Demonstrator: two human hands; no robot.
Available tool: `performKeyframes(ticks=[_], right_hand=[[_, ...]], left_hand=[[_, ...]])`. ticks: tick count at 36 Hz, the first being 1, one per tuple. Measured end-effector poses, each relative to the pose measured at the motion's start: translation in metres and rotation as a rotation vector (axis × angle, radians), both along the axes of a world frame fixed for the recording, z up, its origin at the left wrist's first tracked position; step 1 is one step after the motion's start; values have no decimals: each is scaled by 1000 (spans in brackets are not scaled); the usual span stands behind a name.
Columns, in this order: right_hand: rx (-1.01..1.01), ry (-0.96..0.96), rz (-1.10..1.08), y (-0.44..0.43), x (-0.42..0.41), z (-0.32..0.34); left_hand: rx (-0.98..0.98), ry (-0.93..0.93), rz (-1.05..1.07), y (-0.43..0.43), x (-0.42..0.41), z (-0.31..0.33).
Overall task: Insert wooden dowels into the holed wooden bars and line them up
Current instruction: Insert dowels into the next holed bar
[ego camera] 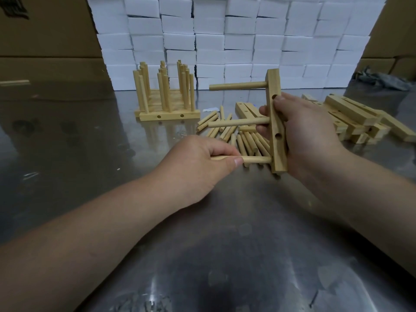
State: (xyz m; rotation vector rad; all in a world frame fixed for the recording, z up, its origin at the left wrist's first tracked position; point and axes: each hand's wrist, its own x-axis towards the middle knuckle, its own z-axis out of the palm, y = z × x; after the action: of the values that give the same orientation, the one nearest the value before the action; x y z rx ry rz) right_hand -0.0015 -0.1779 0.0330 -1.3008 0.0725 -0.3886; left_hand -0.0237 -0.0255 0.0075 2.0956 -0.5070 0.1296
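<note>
My right hand (301,136) grips a holed wooden bar (276,118), held on end above the metal table. Two dowels stick out of the bar to the left, an upper dowel (237,86) and a middle dowel (238,123). My left hand (195,165) pinches a third dowel (256,160) whose right end sits at the bar's lowest hole. Loose dowels (227,129) lie in a heap behind my hands. Finished bars with upright dowels (165,97) stand side by side at the back left.
A pile of bare holed bars (351,118) lies at the right. White boxes (225,37) are stacked as a wall behind the table, with brown cartons (45,37) at both sides. A single wooden bar (14,82) lies at the far left. The steel tabletop (202,255) is reflective.
</note>
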Motion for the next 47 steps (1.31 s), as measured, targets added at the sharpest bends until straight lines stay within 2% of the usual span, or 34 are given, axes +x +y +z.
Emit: performKeyframes(ticks=[12,20,24,38,44,47], right_hand=[[23,-31,59,0,-3,2],[35,-48,92,5,-6,1],[31,-57,85,6,-7,2],[6,-85,121,12,-14,-2],[-45,-102,84,11,-16,0],[-46,-51,49,11,-13,-1]], left_hand=[[-32,29,-68,-2,-3,4],[98,-56,-26,1,-2,1],[91,-72,-20,1,-2,0],[94,2,-5,1,-1,-3],[4,-31,35,-2,-2,1],[-111,35,73,-1,0,3]])
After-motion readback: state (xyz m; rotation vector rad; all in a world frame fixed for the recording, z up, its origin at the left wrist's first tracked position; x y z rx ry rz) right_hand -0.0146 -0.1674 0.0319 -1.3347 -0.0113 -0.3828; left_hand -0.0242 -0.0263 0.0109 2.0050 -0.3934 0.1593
